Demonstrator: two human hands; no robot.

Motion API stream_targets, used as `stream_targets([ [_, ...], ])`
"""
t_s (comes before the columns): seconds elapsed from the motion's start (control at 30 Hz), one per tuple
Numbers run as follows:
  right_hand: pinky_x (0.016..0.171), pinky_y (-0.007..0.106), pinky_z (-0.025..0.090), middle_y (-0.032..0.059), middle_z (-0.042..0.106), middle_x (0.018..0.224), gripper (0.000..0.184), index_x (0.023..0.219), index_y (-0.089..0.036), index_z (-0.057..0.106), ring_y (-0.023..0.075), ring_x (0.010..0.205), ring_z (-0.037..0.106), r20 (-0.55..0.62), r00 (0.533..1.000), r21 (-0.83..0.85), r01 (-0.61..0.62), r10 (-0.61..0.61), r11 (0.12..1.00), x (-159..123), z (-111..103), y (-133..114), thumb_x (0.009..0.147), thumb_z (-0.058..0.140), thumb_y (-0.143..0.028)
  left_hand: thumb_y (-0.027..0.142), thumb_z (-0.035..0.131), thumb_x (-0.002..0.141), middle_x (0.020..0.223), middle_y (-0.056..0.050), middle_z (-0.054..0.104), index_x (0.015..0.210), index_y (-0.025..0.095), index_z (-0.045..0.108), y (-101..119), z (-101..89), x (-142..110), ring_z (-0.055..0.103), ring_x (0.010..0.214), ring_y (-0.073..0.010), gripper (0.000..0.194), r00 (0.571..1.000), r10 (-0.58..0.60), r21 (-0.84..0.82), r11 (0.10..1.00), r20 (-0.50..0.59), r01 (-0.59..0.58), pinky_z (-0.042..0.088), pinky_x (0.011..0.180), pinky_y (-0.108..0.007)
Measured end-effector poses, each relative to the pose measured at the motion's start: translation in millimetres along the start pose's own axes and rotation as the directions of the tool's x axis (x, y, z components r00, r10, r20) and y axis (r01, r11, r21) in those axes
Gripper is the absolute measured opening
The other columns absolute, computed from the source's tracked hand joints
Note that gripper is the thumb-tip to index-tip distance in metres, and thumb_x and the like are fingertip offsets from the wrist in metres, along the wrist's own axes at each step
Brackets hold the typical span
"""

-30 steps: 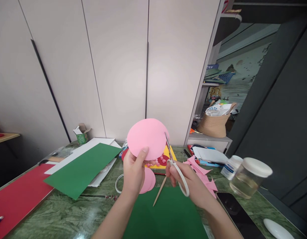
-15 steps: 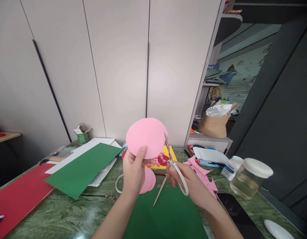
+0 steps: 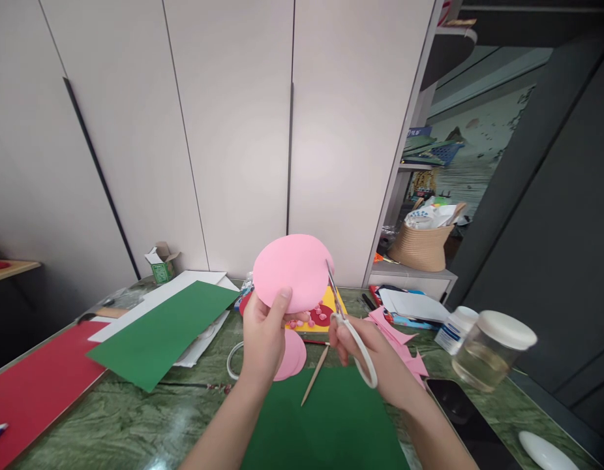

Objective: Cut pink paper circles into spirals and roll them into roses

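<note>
My left hand (image 3: 263, 339) is closed on the lower edge of a pink paper circle (image 3: 292, 271), held upright above the table. My right hand (image 3: 375, 356) grips white-handled scissors (image 3: 353, 343); their blades point up and touch the circle's right edge. Below the hands lie another pink circle (image 3: 293, 356), a wooden stick (image 3: 315, 375) and a green sheet (image 3: 331, 424) on the green marble table (image 3: 135, 418).
Green (image 3: 162, 333), red (image 3: 32, 385) and white sheets lie at the left. Pink scraps (image 3: 400, 339), a lidded glass jar (image 3: 492, 349), a white bottle (image 3: 456, 328) and a dark phone (image 3: 463, 418) sit at the right. A yellow card with red shapes (image 3: 321, 316) lies behind the hands.
The pink circle has turned slightly and shifted a little right in my left hand. The scissors stay at its right edge, handles a bit lower.
</note>
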State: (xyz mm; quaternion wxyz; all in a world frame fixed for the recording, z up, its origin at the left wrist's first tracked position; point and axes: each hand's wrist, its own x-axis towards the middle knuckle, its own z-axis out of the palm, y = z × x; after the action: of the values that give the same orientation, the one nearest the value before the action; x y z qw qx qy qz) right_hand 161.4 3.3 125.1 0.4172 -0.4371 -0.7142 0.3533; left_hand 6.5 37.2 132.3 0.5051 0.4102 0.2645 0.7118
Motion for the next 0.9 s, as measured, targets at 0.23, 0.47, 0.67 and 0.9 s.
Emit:
stream_targets([
  [0.23, 0.051, 0.024, 0.03, -0.0018, 0.047, 0.056, 0.047, 0.062, -0.018, 0.046, 0.0115, 0.054, 0.041, -0.015, 1.0, -0.009, -0.003, 0.003, 1.0, -0.1, -1.0, -1.1, 0.086, 0.037, -0.058, 0.034, 0.067, 0.072, 0.077, -0.004, 0.069, 0.091, 0.015, 0.056, -2.9, -2.2, 0.1, 0.066, 0.064, -0.016, 0.029, 1.0, 0.0, 0.039, 0.999, 0.017, -0.001, 0.053, 0.055, -0.023],
  [0.47, 0.052, 0.024, 0.029, -0.0023, 0.045, 0.056, 0.044, 0.059, -0.019, 0.039, 0.0113, 0.054, 0.041, 0.005, 1.0, 0.022, -0.008, 0.008, 1.0, -0.7, -0.5, -0.5, 0.089, 0.037, -0.051, 0.033, 0.066, 0.074, 0.08, -0.004, 0.068, 0.092, 0.015, 0.055, -1.2, -1.8, 0.2, 0.065, 0.062, -0.0139, 0.027, 1.0, 0.012, 0.044, 0.999, 0.024, -0.013, 0.049, 0.05, -0.02],
  [0.67, 0.052, 0.025, 0.027, -0.004, 0.041, 0.054, 0.04, 0.061, -0.02, 0.036, 0.0109, 0.053, 0.04, 0.018, 1.0, 0.018, -0.006, 0.006, 1.0, -0.3, -0.5, -1.3, 0.09, 0.037, -0.046, 0.031, 0.065, 0.075, 0.091, -0.005, 0.068, 0.092, 0.016, 0.057, 0.1, -2.5, 0.4, 0.063, 0.065, -0.0116, 0.025, 0.999, 0.044, 0.041, 0.998, 0.023, -0.045, 0.049, 0.055, -0.02],
  [0.9, 0.053, 0.025, 0.027, -0.0044, 0.039, 0.054, 0.039, 0.062, -0.019, 0.038, 0.011, 0.054, 0.039, 0.036, 0.999, 0.011, -0.004, 0.004, 1.0, 1.5, -0.6, 0.1, 0.091, 0.036, -0.046, 0.03, 0.063, 0.076, 0.102, -0.006, 0.066, 0.106, 0.018, 0.058, -1.6, -4.0, 1.4, 0.062, 0.092, -0.0177, 0.033, 0.994, 0.104, 0.06, 0.993, -0.017, -0.103, 0.048, 0.084, -0.03],
])
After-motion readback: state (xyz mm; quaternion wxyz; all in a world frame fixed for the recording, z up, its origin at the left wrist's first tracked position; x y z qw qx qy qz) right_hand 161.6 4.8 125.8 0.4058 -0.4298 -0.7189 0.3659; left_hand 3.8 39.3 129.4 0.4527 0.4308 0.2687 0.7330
